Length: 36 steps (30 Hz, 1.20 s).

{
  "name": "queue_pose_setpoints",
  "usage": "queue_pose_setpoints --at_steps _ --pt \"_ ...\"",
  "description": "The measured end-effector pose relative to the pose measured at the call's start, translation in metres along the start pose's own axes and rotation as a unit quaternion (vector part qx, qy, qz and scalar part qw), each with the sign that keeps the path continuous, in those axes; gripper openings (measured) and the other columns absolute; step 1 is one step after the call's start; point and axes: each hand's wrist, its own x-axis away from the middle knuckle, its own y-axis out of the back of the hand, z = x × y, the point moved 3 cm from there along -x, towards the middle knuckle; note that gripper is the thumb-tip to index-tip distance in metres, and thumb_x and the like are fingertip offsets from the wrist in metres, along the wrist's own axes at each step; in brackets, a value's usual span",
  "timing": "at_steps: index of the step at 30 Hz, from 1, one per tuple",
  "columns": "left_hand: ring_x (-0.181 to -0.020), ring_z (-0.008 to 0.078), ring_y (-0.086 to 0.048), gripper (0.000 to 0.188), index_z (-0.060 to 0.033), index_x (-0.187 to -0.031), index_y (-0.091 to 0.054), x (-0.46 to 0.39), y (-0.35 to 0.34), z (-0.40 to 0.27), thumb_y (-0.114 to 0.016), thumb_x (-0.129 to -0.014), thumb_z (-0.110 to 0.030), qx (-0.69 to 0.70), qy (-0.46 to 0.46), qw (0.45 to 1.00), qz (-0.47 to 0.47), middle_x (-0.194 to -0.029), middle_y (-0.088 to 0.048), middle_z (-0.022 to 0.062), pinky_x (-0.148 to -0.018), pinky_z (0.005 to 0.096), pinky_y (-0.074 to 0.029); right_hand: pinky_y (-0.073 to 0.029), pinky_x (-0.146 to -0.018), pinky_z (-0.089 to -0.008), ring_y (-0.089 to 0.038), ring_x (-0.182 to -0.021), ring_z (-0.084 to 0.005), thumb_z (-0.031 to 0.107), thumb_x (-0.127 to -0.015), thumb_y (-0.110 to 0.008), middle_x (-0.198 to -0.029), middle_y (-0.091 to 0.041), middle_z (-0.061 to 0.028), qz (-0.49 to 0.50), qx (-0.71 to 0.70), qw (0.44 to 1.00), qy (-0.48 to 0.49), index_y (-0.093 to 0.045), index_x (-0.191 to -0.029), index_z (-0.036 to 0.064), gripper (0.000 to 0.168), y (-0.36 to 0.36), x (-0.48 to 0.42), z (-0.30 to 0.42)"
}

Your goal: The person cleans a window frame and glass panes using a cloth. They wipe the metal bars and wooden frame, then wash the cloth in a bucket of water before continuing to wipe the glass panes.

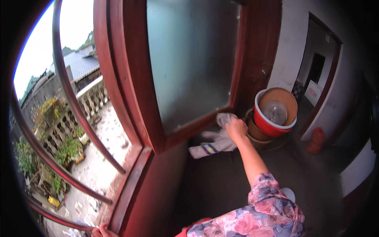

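Observation:
My right hand (237, 129) is shut on a pale grey-pink cloth (228, 139). The bunched top of the cloth is at the lower right corner of a red wooden window sash (201, 126) with a frosted glass pane (192, 65). The rest hangs down, showing a striped patch with dark and yellow bands. Only the curled fingers of my left hand (103, 231) show, at the bottom edge, by the low end of a metal window bar (62, 219) and the sill (130, 189). Whether they grip the bar is unclear.
Right of the cloth, a red basin (269, 123) with a brown bowl and a clear container inside sits on stacked brown buckets (257, 130). A red mesh sack (316, 140) stands by a doorway (318, 62). Curved bars cross the window opening; plants (68, 151) and a balustrade (91, 100) are outside.

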Motion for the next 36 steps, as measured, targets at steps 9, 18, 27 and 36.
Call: queue_pose_setpoints --at_steps 9,18,27,36 --pt "-0.088 0.0322 -0.049 0.013 -0.0094 -0.087 -0.064 0.007 0.002 0.003 -0.055 -0.080 -0.003 -0.005 -0.007 0.999 -0.040 -0.086 -0.052 0.0134 -0.082 0.0447 -0.043 -0.048 -0.075 -0.0448 -0.060 -0.084 -0.0405 0.014 -0.076 -0.060 -0.088 -0.062 -0.0242 -0.068 -0.272 0.941 0.192 -0.060 -0.108 0.004 0.033 0.005 0.012 0.004" --pt "-0.081 0.0309 -0.056 0.011 -0.0061 -0.085 -0.064 0.006 0.004 -0.038 -0.055 -0.080 -0.001 0.152 0.030 0.982 -0.107 -0.086 -0.057 0.0163 -0.065 0.0388 -0.048 -0.049 -0.079 -0.0405 -0.060 -0.095 -0.0380 0.017 -0.080 -0.062 -0.101 -0.062 -0.0248 0.024 -0.261 0.963 0.069 -0.058 -0.112 0.003 0.035 -0.001 0.060 -0.062" --pt "-0.085 0.0336 -0.053 0.018 -0.0044 -0.100 -0.061 0.047 -0.062 -0.169 -0.056 -0.083 -0.005 0.408 -0.239 0.845 0.249 -0.087 -0.061 0.0133 -0.079 0.0412 -0.044 -0.047 -0.084 -0.0323 -0.063 -0.099 -0.0256 0.010 -0.085 -0.057 -0.105 -0.064 -0.0183 0.070 -0.341 0.937 0.039 -0.056 -0.117 0.003 0.033 0.046 0.145 -0.090" --pt "-0.077 0.0153 -0.062 0.018 -0.0030 -0.102 -0.062 0.122 -0.119 -0.275 -0.056 -0.085 -0.005 0.479 -0.101 0.643 0.589 -0.084 -0.064 0.0111 -0.071 0.0292 -0.049 -0.040 -0.094 -0.0263 -0.052 -0.107 -0.0118 0.010 -0.092 -0.052 -0.117 -0.060 -0.0087 0.064 -0.489 0.855 -0.161 -0.052 -0.123 0.000 0.033 0.054 0.218 -0.229"
